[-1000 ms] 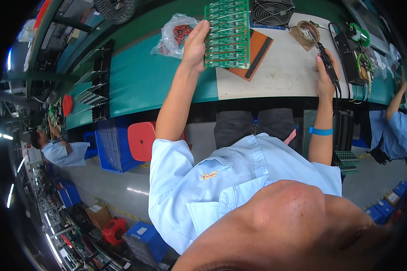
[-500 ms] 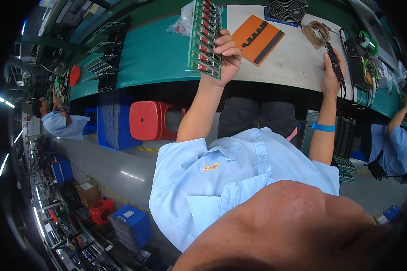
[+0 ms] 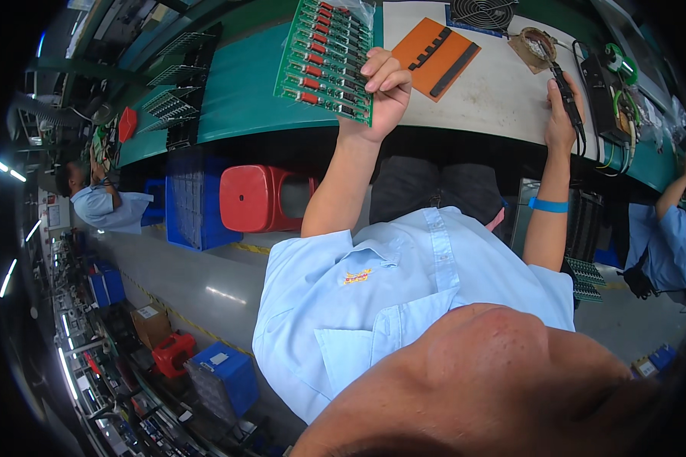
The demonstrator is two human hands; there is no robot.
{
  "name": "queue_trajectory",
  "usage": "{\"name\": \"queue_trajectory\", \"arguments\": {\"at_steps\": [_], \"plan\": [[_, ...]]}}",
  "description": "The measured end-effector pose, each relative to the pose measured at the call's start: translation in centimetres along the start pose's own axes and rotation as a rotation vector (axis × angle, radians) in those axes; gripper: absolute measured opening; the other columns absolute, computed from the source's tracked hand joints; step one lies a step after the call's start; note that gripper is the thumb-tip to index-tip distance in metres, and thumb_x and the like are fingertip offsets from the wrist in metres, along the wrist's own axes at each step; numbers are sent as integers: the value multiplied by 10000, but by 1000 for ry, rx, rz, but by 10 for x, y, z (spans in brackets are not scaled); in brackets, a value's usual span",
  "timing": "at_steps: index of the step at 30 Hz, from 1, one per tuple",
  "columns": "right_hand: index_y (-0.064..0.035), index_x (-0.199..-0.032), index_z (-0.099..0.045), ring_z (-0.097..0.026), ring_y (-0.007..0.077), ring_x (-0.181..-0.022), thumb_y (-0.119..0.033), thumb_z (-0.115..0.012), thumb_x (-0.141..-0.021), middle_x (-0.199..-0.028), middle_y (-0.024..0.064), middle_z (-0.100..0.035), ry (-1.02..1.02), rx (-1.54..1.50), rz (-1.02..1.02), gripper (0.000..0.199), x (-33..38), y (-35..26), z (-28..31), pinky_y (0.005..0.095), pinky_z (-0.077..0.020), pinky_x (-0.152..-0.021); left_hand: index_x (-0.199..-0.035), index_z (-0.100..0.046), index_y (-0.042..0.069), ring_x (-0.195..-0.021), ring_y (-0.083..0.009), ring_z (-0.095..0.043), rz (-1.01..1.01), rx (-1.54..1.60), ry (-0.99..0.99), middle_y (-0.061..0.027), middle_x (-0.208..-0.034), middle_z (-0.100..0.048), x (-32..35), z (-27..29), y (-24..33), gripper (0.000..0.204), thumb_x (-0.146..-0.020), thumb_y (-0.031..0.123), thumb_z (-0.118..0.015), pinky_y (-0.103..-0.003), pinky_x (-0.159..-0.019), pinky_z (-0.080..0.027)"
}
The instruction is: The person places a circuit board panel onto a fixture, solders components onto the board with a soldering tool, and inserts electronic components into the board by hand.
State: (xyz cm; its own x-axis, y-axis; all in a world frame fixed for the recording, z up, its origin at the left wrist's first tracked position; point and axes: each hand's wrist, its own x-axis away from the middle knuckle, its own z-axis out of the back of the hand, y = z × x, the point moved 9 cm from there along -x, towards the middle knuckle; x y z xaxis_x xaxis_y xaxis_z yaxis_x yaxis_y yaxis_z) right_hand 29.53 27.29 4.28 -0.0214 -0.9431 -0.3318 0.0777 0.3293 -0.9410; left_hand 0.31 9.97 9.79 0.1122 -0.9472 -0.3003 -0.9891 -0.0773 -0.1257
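My left hand (image 3: 383,93) grips a green circuit board (image 3: 316,65) by its right edge, holding it above the bench. Rows of red components and small dark parts cover the side of the board in view. In my right hand (image 3: 561,118) is a soldering iron (image 3: 565,97) with a black handle and a cable trailing down. Its front end points at a round brownish dish (image 3: 540,47) on a small brown pad. Whether the tip touches the dish is too small to tell. Between the hands lies an orange plate (image 3: 434,59) with dark strips on it.
A fan (image 3: 483,14) stands at the back of the white mat. Right of the iron sit a black box (image 3: 606,99) and a green spool (image 3: 622,64). Racked boards (image 3: 171,107) stand at the left. A red stool (image 3: 244,199) is below the bench edge; co-workers are at both sides.
The board has turned in my left hand, so its component side now shows more broadly, and it reaches further left. My right hand and the iron have hardly moved.
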Motion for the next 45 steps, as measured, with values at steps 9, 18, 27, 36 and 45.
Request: {"name": "queue_trajectory", "arguments": {"at_steps": [9, 18, 27, 36, 45], "plan": [[-20, -1278, -636, -601, 126, -837, -255, -759, -904, -1027, 75, -692, 14, 3, -7, 459, -2, 2, 1, 232, -484, -755, -1001, -547, 71, -576, -97, -482, 123, 42, -71, 10, -713, -539, -4, 5, -10, 144, -973, 207, -586, -261, -629, -376], [-35, -1283, -639, -616, 135, -869, -247, -762, -899, -1053, 76, -698, 65, 72, -7, 455, -4, 1, 11, 242, -497, -791, -1024, -541, 71, -597, -114, -489, 186, 101, -58, 4, -724, -535, -11, 9, -15, 131, -961, 181, -575, -271, -642, -381], [-64, -1249, -666, -629, 143, -910, -141, -759, -874, -1040, 48, -704, 90, -15, 32, 394, 6, 7, 35, 252, -501, -844, -1226, -537, -2, -709, -182, -596, -500, -834, 689, -126, -1065, -649, -19, 19, 120, 337, -1079, 207, -317, -302, -520, -445], [-44, -1268, -638, -630, 142, -909, -57, -746, -876, -1037, 73, -699, 91, -154, 44, 407, 15, -5, 37, 240, -501, -842, -1247, -476, -84, -1101, -400, -625, -296, -1203, 631, -294, -1260, -558, -120, 25, 179, 326, -1088, 176, -360, -478, -892, -565], [-23, -1260, -635, -625, 133, -887, -70, -720, -904, -1010, 61, -691, 9, -160, -20, 369, 17, -15, 20, 247, -502, -832, -1325, -346, -123, -1120, -440, -612, -168, -955, 660, -338, -1337, -425, -226, 97, 184, 471, -1080, 256, -479, -514, -949, -564]]}}
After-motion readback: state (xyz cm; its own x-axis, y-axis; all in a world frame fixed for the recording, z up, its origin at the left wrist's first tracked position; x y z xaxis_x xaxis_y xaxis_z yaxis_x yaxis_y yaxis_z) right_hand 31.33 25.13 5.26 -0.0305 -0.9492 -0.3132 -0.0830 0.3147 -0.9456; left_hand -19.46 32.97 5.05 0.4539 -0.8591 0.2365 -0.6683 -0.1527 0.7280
